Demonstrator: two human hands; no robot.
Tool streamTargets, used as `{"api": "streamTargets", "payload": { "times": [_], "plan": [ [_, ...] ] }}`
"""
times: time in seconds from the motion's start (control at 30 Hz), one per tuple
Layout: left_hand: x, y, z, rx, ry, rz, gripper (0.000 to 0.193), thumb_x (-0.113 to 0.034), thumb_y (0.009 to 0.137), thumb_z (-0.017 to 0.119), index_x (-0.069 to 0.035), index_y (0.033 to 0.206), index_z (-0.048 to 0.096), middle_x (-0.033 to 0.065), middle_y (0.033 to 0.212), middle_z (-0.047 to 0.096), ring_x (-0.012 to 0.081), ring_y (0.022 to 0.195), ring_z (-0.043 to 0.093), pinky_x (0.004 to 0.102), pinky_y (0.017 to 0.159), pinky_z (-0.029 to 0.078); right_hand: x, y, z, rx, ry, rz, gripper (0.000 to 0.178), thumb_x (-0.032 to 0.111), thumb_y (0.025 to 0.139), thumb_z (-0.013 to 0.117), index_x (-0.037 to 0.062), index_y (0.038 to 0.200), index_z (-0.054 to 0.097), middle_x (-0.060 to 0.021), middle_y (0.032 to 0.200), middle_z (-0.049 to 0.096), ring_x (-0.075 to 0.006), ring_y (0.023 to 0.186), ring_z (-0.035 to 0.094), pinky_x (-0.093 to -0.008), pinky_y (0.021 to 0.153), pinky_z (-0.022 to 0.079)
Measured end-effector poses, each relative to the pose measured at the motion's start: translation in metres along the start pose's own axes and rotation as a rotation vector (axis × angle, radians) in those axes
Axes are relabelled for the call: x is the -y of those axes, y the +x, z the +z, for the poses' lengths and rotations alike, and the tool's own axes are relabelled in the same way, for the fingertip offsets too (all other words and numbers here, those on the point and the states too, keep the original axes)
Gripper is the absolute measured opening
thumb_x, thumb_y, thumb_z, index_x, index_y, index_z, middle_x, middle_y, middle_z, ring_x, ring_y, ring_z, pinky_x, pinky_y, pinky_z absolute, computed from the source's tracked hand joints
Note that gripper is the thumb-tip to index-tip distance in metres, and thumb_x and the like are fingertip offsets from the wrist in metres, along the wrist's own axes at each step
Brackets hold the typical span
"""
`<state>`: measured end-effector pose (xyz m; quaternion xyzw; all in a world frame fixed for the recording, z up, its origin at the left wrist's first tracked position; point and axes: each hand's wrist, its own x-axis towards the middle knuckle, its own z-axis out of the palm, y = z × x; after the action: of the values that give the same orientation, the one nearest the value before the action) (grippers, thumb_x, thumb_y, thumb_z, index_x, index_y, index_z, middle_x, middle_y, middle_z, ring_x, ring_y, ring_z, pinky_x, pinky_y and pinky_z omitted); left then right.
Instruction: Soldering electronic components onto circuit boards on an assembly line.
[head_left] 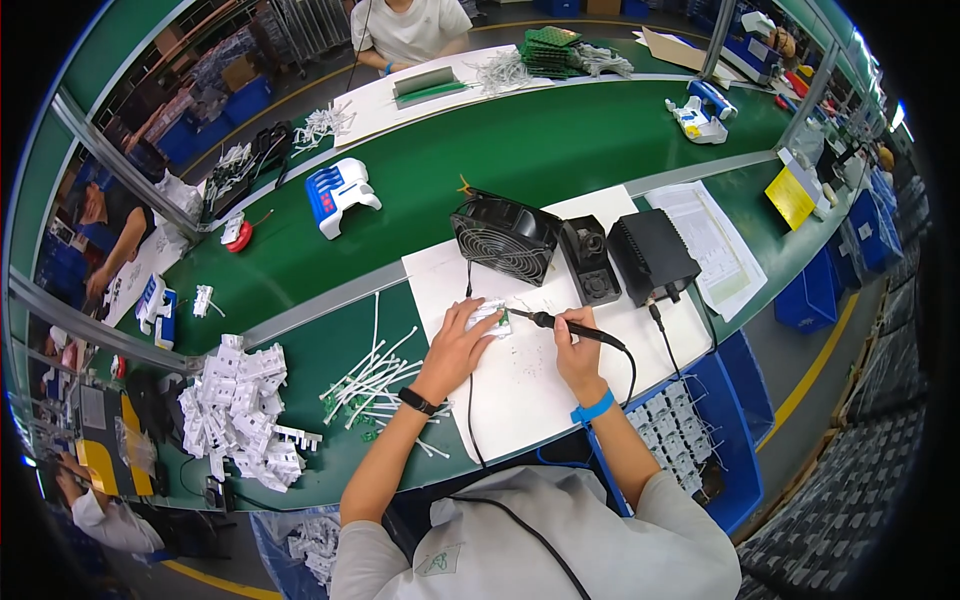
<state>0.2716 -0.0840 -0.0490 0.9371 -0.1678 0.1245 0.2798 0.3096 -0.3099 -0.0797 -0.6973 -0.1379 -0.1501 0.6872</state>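
Note:
My right hand [578,352] grips a black soldering iron [570,326], its cord looping down beside my wrist. The iron's tip points left and meets a small white plastic part with a green circuit board [492,318]. Over that part lies my left hand [456,350], fingers pressing it against the white work sheet [520,410]. A black fan [505,238] stands just beyond the part. To its right are a black iron holder [590,260] and a black box-shaped soldering station [652,256].
Left of the sheet lie white cables with green boards [370,390] and a heap of white plastic parts [240,410]. A blue bin [735,470] with white parts stands at my right. Blue-and-white housings [340,195] sit on the green conveyor [450,140]. Other people work nearby.

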Motion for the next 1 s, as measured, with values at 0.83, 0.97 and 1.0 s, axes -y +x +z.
{"api": "streamTargets", "payload": {
  "times": [0.83,0.97,1.0],
  "plan": [
    [-0.021,0.002,-0.001,-0.006,0.086,-0.129,0.050,-0.019,0.089,0.071,-0.007,0.136,0.061,0.0243,0.141,0.055,0.0386,0.127,0.052,0.0438,0.104,0.048,-0.006,-0.006,-0.007,-0.198,-0.070,-0.150,0.009,0.007,0.097,0.066,0.0023,0.103,0.061,-0.0029,0.081,0.062,-0.0092,0.064,0.054,-0.0243,0.058,0.041],
    [-0.012,-0.003,0.001,-0.075,0.155,-0.109,0.041,-0.024,0.089,0.073,-0.011,0.127,0.071,0.0187,0.139,0.060,0.0336,0.116,0.061,0.0421,0.095,0.053,0.004,-0.003,-0.002,-0.156,-0.042,-0.153,0.009,0.007,0.097,0.067,0.0021,0.102,0.061,-0.0040,0.080,0.063,-0.0093,0.064,0.056,-0.0242,0.056,0.042],
    [-0.011,-0.003,0.004,-0.079,0.159,-0.112,0.041,-0.024,0.089,0.073,-0.011,0.127,0.071,0.0187,0.139,0.060,0.0336,0.116,0.061,0.0421,0.095,0.053,0.009,-0.001,0.000,-0.120,-0.037,-0.145,0.009,0.007,0.097,0.068,0.0018,0.101,0.062,-0.0048,0.079,0.064,-0.0095,0.063,0.056,-0.0244,0.055,0.042]
  ]
}}
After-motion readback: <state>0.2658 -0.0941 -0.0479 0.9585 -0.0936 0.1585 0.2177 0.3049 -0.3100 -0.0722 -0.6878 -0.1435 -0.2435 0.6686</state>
